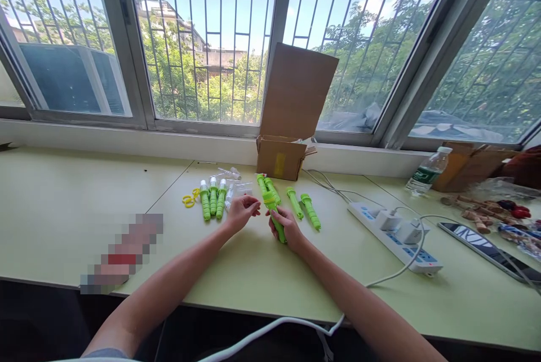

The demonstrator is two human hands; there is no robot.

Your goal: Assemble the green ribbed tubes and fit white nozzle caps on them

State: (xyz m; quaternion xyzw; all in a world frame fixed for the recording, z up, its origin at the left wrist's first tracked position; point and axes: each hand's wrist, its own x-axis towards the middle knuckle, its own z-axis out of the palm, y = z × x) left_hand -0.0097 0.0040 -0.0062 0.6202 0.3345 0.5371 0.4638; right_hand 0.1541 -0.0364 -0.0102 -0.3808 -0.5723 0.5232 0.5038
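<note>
My right hand [287, 228] is wrapped round a green plastic tube [274, 212] that stands tilted on the table, its top end near my left fingertips. My left hand [242, 211] hovers just left of it, fingers pinched together on something too small to make out. Three green tubes with clear caps [212, 198] lie side by side to the left, with yellow rings [189, 200] beside them. Other green tubes [310, 211] lie to the right, and small clear parts [236, 184] lie behind my hands.
An open cardboard box [281, 156] stands at the windowsill. A white power strip [395, 236] with plugs and cables lies to the right, beside a phone [482, 248], a water bottle [428, 170] and wooden pieces [477, 210]. A blurred patch [122, 252] sits at the left edge.
</note>
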